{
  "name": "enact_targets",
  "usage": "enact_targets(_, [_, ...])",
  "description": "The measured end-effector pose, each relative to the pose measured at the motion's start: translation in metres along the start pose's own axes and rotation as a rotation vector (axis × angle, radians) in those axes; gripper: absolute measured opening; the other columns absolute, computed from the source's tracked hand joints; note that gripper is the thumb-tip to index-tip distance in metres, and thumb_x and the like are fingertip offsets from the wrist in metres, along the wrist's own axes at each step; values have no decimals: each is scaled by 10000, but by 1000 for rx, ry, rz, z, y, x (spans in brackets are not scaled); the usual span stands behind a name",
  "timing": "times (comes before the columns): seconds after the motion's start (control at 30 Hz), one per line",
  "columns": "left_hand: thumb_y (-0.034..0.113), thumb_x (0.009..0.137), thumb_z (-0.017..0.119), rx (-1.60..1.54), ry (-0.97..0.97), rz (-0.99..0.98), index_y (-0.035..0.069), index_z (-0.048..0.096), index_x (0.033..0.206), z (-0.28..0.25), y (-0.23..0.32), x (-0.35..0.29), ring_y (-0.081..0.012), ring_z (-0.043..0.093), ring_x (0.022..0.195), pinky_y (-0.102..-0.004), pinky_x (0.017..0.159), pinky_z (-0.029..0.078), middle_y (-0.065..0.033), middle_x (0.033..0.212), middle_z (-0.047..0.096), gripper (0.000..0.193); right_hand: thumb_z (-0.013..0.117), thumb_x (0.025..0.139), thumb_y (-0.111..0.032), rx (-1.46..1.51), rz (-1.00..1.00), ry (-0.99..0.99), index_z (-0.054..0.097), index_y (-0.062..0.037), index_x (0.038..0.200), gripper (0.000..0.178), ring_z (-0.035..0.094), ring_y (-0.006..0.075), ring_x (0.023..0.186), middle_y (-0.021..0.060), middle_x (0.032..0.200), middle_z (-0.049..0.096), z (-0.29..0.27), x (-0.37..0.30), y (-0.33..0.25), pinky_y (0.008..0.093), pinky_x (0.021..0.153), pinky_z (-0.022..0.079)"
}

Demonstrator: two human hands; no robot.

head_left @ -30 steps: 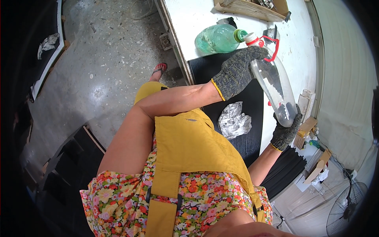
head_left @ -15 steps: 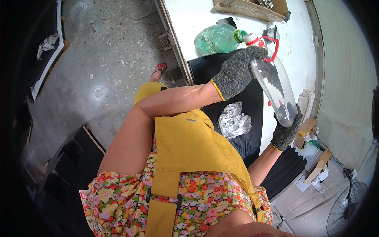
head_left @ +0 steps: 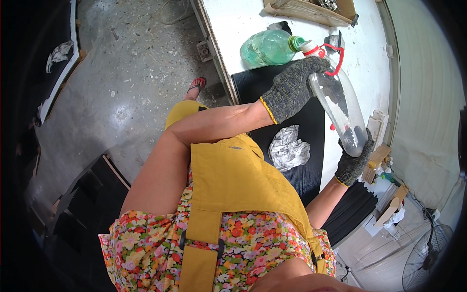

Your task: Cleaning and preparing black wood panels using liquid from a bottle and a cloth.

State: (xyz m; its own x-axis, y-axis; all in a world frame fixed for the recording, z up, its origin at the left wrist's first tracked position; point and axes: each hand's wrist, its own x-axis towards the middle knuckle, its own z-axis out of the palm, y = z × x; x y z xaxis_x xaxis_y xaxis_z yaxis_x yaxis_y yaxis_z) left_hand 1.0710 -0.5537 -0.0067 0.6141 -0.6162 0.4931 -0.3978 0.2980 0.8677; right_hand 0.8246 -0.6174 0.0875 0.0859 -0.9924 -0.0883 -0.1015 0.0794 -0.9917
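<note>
A clear plastic bottle (head_left: pixel 346 104) with a red carry handle (head_left: pixel 340 63) is held slantwise between my two gloved hands. My left hand (head_left: pixel 295 86), in a dark grey knit glove, is wrapped round the bottle near its neck. At the other end, my right hand (head_left: pixel 355 163) cups the bottle's base, with the fingers partly hidden behind it. The bottle's white top (head_left: pixel 308 47) is right by the mouth of a green translucent bottle (head_left: pixel 267 48); whether they touch I cannot tell. Below my left hand, a crumpled grey-white wad (head_left: pixel 289 148) lies on a black board (head_left: pixel 307 176).
The white table (head_left: pixel 227 22) carries a wooden box (head_left: pixel 311 12) at its far side and a small red piece (head_left: pixel 332 127) near the clear bottle. Dark strips (head_left: pixel 348 214) lie below my right forearm. A fan (head_left: pixel 428 258) stands at the lower right.
My right hand has shifted slightly at the base of the clear bottle, its fingers closer round it. The left hand and both bottles have hardly moved.
</note>
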Motion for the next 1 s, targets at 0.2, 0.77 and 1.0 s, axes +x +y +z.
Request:
enact_targets(0.2, [95,795,635,62,-59,13,49,598,1142,2,-4,-1,-268,556,1075,-355,948,440,-128,1138,593,352,517,915,-345,12,16,-6,461,-15,1286,499,551,319,1086,165,1240,515,1,-1,-1,425,759,553])
enact_targets(0.77, [150,838,607,94,-102,-1,77,600,1181,7,-7,-3,-257,532,1118,-358,973,420,-112,1189,573,351,523,912,-361,-8,10,2,460,-16,1290,516,554,319,1092,169,1248,522,1,-1,-4,416,780,546])
enact_targets(1.0, [149,849,585,62,-114,-22,73,592,1193,6,-7,-4,-250,511,1147,-356,1009,385,-114,1196,569,352,518,916,-353,1,12,14,463,-22,1287,500,543,314,1106,164,1256,513,0,0,-3,426,802,539])
